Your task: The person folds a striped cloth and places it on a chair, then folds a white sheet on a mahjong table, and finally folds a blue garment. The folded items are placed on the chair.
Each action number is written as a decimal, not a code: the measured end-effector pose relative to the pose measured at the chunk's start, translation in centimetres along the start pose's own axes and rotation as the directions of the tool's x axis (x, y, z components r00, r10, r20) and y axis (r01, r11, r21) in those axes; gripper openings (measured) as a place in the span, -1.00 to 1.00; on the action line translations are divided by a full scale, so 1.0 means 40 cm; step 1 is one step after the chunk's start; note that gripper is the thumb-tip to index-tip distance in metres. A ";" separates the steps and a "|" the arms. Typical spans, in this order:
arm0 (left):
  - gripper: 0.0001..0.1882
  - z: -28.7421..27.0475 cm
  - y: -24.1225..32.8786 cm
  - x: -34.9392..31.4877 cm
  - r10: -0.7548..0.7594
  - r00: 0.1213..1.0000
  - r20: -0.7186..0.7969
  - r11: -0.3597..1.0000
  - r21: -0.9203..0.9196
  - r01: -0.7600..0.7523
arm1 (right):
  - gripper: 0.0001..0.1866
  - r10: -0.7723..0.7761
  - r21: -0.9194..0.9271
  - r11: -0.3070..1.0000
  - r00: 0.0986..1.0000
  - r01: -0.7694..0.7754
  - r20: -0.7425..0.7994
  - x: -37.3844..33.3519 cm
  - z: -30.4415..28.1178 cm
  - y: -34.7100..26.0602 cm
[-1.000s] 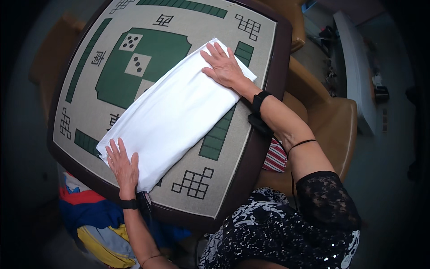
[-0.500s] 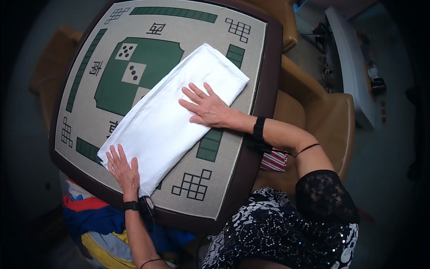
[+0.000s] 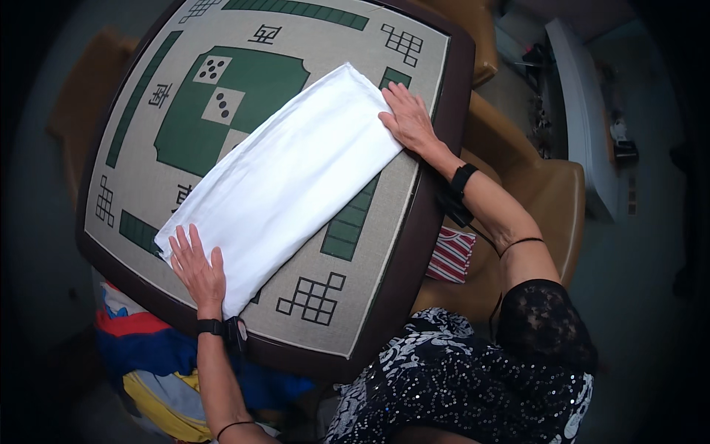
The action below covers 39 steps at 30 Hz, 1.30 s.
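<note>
A white folded cloth (image 3: 285, 181) lies flat and slantwise across the mahjong table (image 3: 310, 300), from the near left to the far right. My left hand (image 3: 198, 272) rests open on the cloth's near left end, fingers spread and pointing away. At the far right end my right hand (image 3: 410, 118) lies open, fingertips on the cloth's short edge and the palm at its corner. Neither hand grips the fabric. The cloth hides part of the green centre panel (image 3: 181, 137) and of the printed pattern beneath it.
A dark raised rim (image 3: 403, 296) runs round the table. Tan chairs (image 3: 543, 185) stand to the right, one bearing a red-and-white striped item (image 3: 451, 255). Colourful cloths (image 3: 159, 362) are heaped below the table's near left side. A white shelf-like unit (image 3: 584, 118) stands at far right.
My right hand has slid from the middle of the white cloth to its far right end. My left hand stays on the near left end. The view has shifted slightly.
</note>
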State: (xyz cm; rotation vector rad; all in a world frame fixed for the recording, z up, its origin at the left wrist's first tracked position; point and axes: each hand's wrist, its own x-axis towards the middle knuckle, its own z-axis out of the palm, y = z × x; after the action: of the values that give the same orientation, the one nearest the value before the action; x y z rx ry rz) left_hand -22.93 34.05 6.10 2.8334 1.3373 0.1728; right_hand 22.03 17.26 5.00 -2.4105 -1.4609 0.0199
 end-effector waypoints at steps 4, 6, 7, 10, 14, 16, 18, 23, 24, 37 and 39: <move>-0.31 0.000 0.002 -0.006 -0.027 0.999 0.025 1.000 0.012 0.027 | -0.51 0.054 0.226 0.973 0.998 -0.048 -0.020 -0.013 -0.039 -0.064; -0.31 -0.001 0.002 -0.007 -0.021 1.000 0.006 1.000 0.015 0.021 | -0.54 0.153 0.280 0.951 0.987 -0.134 -0.046 -0.003 -0.041 -0.067; -0.31 0.001 0.003 -0.007 -0.015 1.000 -0.004 1.000 0.012 0.015 | -0.54 0.219 0.355 0.915 0.975 -0.190 -0.044 0.002 -0.038 -0.053; -0.32 0.007 0.001 -0.007 -0.012 1.000 -0.011 1.000 -0.006 0.012 | -0.59 0.431 0.497 0.779 0.902 -0.382 0.018 0.019 -0.045 -0.015; -0.32 -0.002 0.000 -0.012 -0.033 0.999 0.003 0.999 -0.028 0.033 | -0.69 0.493 0.604 0.559 0.813 -0.568 0.309 0.030 -0.068 0.002; -0.31 -0.001 -0.002 -0.009 -0.033 0.999 0.005 0.998 -0.045 0.033 | -0.63 0.459 0.653 0.367 0.740 -0.662 0.492 0.022 -0.096 -0.004; -0.29 0.004 -0.007 -0.006 -0.032 0.999 0.001 0.999 -0.037 0.032 | -0.52 0.381 0.646 0.278 0.699 -0.711 0.605 0.019 -0.089 0.013; -0.29 -0.003 0.002 -0.008 -0.032 0.999 -0.005 0.998 -0.053 0.032 | -0.38 0.276 0.690 0.292 0.749 -0.662 0.603 0.028 -0.071 -0.009; -0.29 -0.004 0.003 -0.010 -0.031 0.999 -0.007 0.998 -0.058 0.031 | -0.37 0.260 0.709 0.317 0.776 -0.630 0.574 0.027 -0.061 -0.009; -0.33 -0.042 0.041 0.022 -0.228 0.947 0.226 0.973 0.032 0.227 | -0.57 0.381 0.671 0.475 0.821 -0.569 0.426 0.022 -0.031 -0.031; -0.34 -0.077 0.129 0.054 -0.298 0.895 0.332 0.949 0.004 0.315 | -0.60 0.377 0.684 0.487 0.837 -0.543 0.396 0.023 -0.027 -0.037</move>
State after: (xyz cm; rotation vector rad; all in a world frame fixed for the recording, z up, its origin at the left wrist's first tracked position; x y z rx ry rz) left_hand -17.91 32.30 9.62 2.4205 1.6379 -0.2556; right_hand 21.40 18.38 6.58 -1.9567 -0.5543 0.8669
